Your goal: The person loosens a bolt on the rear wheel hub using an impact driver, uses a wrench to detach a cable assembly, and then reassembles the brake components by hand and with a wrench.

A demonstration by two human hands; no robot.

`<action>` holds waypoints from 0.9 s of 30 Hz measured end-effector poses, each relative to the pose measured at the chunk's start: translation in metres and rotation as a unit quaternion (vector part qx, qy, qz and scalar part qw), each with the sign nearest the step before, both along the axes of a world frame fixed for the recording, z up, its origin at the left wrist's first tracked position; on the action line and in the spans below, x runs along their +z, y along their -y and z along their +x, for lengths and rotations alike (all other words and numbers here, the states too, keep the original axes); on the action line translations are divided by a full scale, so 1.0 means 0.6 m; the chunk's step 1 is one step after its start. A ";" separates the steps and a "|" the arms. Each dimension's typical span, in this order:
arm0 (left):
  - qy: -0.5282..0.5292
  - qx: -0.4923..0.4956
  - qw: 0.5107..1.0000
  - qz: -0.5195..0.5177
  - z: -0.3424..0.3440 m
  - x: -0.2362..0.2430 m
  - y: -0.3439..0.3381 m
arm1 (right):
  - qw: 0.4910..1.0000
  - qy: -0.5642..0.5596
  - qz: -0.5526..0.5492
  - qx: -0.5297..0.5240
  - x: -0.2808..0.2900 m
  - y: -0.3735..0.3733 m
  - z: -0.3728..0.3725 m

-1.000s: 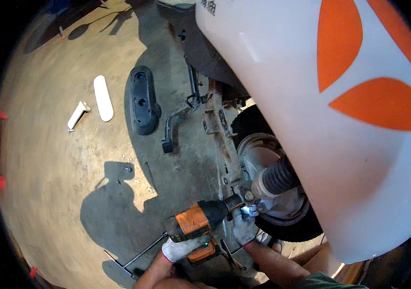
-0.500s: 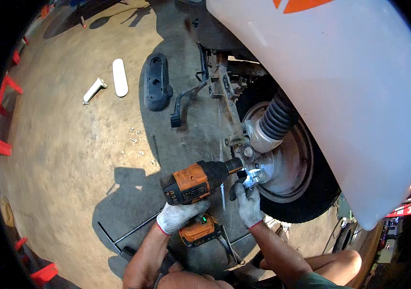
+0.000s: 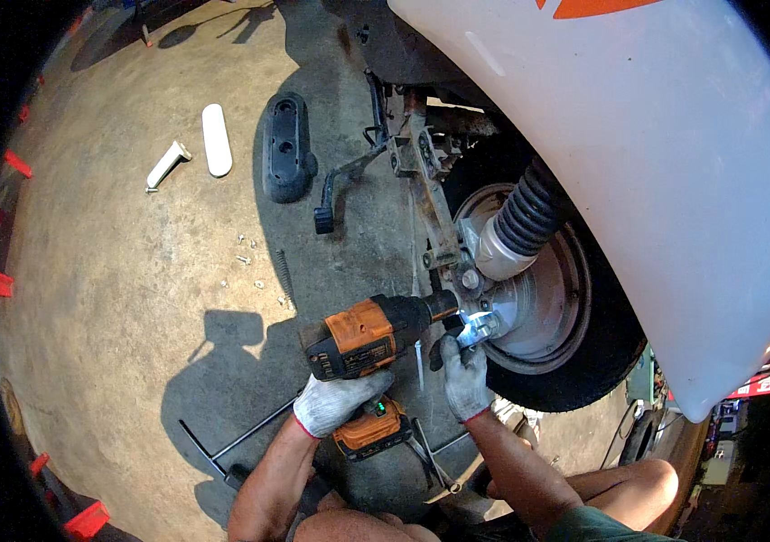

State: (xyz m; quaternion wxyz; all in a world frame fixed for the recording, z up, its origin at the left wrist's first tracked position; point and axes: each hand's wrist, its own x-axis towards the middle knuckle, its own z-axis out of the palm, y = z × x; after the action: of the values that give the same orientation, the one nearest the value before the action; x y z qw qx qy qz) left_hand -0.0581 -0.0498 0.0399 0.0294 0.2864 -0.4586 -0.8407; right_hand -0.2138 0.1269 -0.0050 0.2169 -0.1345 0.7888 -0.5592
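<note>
In my left hand (image 3: 338,406), which wears a white glove, is an orange and black cordless impact wrench (image 3: 362,340), gripped by its handle. Its socket (image 3: 443,305) points right toward the wheel hub and sits close beside it. A bright light falls on a shiny metal piece (image 3: 478,329) at the axle. My right hand (image 3: 465,383), also gloved and dark at the fingertips, closes on the lower edge of that piece. The fingertips are partly hidden. Behind it is the wheel (image 3: 570,312) with its black tyre, and above stands a shock absorber with a black bellows (image 3: 534,215).
White bodywork (image 3: 647,163) overhangs the wheel at right. On the floor at left lie a black cover (image 3: 286,149), a white oblong piece (image 3: 217,140), a white bracket (image 3: 168,166), several small screws (image 3: 244,260) and a spring (image 3: 284,278). A bent bar (image 3: 258,428) lies by my left forearm.
The view has shifted slightly, so the floor things sit a little further left. The socket stands a little higher relative to the shiny metal piece. Both hands keep their grips.
</note>
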 end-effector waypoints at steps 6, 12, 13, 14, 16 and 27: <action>-0.015 0.004 0.999 0.029 0.000 -0.007 -0.002 | 1.000 -0.003 0.012 0.000 -0.011 -0.004 -0.008; -0.022 0.022 0.998 0.061 0.000 0.001 -0.009 | 0.998 -0.067 -0.001 -0.004 0.003 0.016 0.002; -0.030 0.019 0.997 0.061 0.001 -0.005 -0.008 | 0.997 -0.071 0.000 -0.008 0.008 0.018 0.004; -0.039 0.017 0.997 0.062 0.001 -0.008 -0.007 | 0.997 -0.072 0.003 -0.005 0.011 0.020 0.005; -0.045 0.019 0.996 0.080 -0.001 -0.010 -0.010 | 0.997 -0.077 0.012 -0.001 0.016 0.017 0.005; -0.031 0.035 0.998 0.047 -0.005 0.003 -0.011 | 0.998 -0.043 -0.036 -0.022 0.005 0.031 0.006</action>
State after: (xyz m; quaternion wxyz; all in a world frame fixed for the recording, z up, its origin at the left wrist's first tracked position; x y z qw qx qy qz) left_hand -0.0611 -0.0433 0.0419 0.0590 0.2774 -0.4071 -0.8682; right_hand -0.2100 0.1083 -0.0022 0.1655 -0.1490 0.7793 -0.5858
